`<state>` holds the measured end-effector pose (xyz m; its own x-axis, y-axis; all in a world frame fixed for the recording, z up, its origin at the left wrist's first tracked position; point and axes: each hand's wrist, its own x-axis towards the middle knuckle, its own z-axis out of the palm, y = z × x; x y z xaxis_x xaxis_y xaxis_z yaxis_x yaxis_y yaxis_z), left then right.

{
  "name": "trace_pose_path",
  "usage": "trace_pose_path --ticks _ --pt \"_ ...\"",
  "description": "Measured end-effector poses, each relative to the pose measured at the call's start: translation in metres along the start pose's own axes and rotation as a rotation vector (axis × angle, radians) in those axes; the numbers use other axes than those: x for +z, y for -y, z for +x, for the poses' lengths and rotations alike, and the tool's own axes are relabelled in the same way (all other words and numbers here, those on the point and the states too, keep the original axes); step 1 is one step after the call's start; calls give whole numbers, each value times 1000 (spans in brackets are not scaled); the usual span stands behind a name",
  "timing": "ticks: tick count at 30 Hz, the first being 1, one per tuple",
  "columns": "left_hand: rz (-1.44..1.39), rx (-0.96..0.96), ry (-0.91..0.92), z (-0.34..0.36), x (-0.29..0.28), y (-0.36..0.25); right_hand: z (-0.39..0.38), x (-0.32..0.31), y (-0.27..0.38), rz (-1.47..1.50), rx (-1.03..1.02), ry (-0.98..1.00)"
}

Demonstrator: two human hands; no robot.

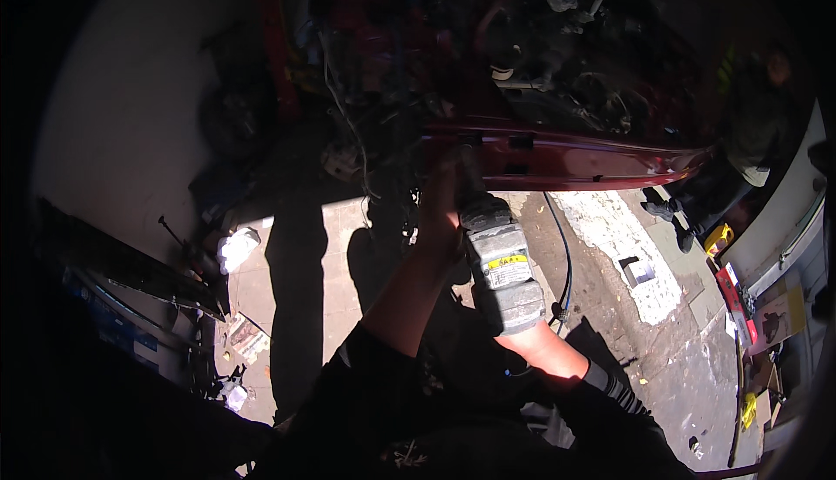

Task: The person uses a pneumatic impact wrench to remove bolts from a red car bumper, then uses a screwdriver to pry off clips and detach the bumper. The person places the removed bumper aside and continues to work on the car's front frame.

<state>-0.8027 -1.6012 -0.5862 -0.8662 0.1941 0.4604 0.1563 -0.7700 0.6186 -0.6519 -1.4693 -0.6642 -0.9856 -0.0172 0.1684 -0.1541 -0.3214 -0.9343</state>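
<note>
A bulky grey power tool [503, 258] with a dark front end and a yellow-and-white label points away from me toward the dark red car body [610, 162]. My right hand [527, 341] is closed on its rear end, palm side mostly hidden beneath the casing. Up front, in deep shadow, my left hand [442, 201] wraps the tool's dark forward part from the left; its fingers are hard to make out. The tool's tip reaches the lower red edge, which has dark slots; shadow hides whether it touches.
A dark cable [568, 262] curves along the floor right of the tool. Another person [758, 123] stands at the far right. Loose wires [344, 110] hang from the car body. A white crumpled bag [237, 249] lies left; a red box [737, 304] stands right.
</note>
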Motion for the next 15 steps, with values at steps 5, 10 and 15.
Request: trace_pose_path --ticks 5,10,15 --pt "-71 -312 -16 -24 -14 -2 -40 -51 -32 -32 282 -150" --pt "378 -487 153 -63 -46 7 -82 -88 -55 -350 169 -57" --pt "424 -556 369 -62 -69 26 -71 -147 32 -589 459 171"
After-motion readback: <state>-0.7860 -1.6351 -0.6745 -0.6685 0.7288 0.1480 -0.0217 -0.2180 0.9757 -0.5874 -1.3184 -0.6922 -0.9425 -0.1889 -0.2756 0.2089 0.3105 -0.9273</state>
